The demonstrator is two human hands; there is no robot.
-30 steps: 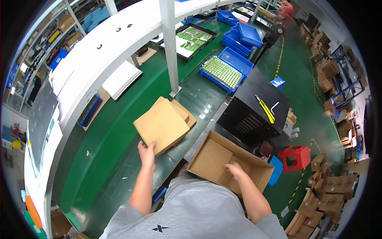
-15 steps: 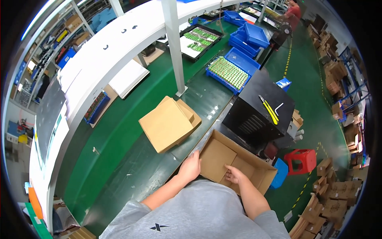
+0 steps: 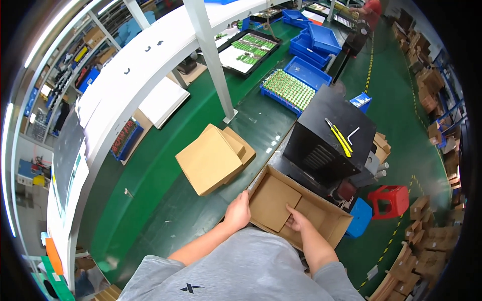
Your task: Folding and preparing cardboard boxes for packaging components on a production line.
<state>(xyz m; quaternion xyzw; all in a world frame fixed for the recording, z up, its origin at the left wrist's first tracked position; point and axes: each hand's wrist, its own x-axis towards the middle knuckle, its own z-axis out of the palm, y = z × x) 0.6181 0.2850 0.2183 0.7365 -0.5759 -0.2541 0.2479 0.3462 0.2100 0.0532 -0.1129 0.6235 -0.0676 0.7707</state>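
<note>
Green bench [image 3: 165, 170] runs diagonally from lower left to top centre. Black machine [image 3: 334, 138] right of centre, yellow tools lying on its top. Flat cardboard stack [image 3: 213, 158] at frame centre, on the bench. Open box [image 3: 296, 210] just below centre, between stack and machine, open side up, one inner flap folded down. Blue tray [image 3: 296, 85] of green parts in the upper middle. Red stool [image 3: 394, 200] at right. Left hand [image 3: 237, 211] wrapped over the box's left wall, fingers closed on the edge. Right hand [image 3: 297, 219] inside the box, fingers flat and together, pressing the flap.
</note>
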